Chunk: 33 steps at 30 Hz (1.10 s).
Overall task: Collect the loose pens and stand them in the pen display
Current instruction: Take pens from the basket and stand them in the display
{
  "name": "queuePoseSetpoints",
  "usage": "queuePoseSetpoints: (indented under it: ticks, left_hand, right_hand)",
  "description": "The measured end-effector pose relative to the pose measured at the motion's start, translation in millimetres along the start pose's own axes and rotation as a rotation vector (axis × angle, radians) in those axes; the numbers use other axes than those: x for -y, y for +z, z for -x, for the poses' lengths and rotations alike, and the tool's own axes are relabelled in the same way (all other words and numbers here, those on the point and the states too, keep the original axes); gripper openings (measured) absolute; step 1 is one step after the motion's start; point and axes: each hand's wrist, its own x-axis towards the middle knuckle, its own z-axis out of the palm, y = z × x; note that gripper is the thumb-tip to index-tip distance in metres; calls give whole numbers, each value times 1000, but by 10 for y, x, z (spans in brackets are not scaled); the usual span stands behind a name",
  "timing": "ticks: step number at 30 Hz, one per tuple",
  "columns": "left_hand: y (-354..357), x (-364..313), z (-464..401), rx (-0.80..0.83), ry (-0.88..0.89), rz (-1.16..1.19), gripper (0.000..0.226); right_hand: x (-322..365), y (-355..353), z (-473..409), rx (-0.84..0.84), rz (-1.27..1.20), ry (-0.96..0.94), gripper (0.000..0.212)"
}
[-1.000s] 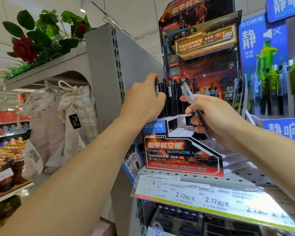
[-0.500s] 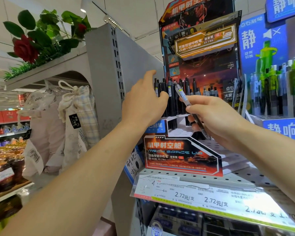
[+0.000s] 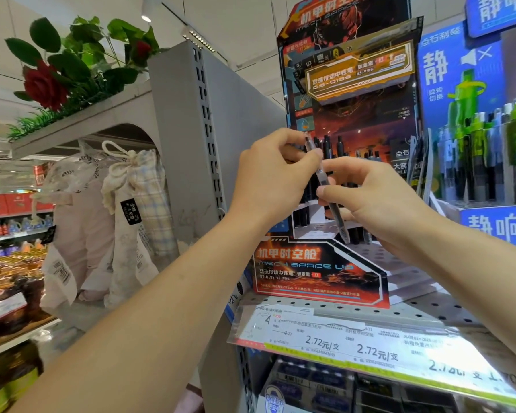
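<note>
A clear-bodied pen (image 3: pixel 325 186) slants in front of the orange and black pen display (image 3: pixel 319 266) on the shelf. My left hand (image 3: pixel 268 174) pinches the pen near its top end. My right hand (image 3: pixel 367 198) grips the pen's middle, and the tip pokes out below it over the display's white stepped holder. Several black pens (image 3: pixel 334 147) stand in the display's back rows, partly hidden behind both hands.
A blue display (image 3: pixel 486 150) with green and grey pens stands right of the orange one. A price strip (image 3: pixel 352 347) runs along the perforated shelf edge. The grey shelf end panel (image 3: pixel 188 138) rises on the left, with cloth bags (image 3: pixel 125 222) hanging beyond it.
My left hand left the standing black pens and came over to pinch the top of the clear pen. My right hand kept hold of that pen and tilted it more upright.
</note>
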Motion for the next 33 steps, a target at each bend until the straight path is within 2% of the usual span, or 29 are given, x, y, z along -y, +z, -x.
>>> queuePoseSetpoints:
  ticks: [3,7,10,13,15,18,22,27,33]
  left_hand:
    - [12,-12,11,1,32,-12,24]
    - [-44,8,-19,-62,2,161,14]
    - [-151,51,-87,-166,-23,277,18]
    - [-236,110,-150,-236,-6,275,18]
    - [-277,149,-182,-276,3,275,17]
    - [-308,194,-210,-314,20,236,20]
    - [-298,225,-194,-275,101,98,37]
    - [-285,214,-265,-230,144,9,29]
    - [-200,131,-388,-156,155,-122,32]
  right_hand:
    - [-6,2,1,-29,38,-36,26]
    - [0,0,5,-30,89,-9,29]
    - [-1,9,22,55,192,25,54]
    - [-29,20,33,175,364,3,86]
    - [-36,34,45,252,458,-14,94]
    - [-52,42,59,318,545,-24,91]
    - [-53,42,59,326,602,-28,76]
    - [-78,38,43,327,604,-27,73]
    - [-90,47,43,328,610,-34,74]
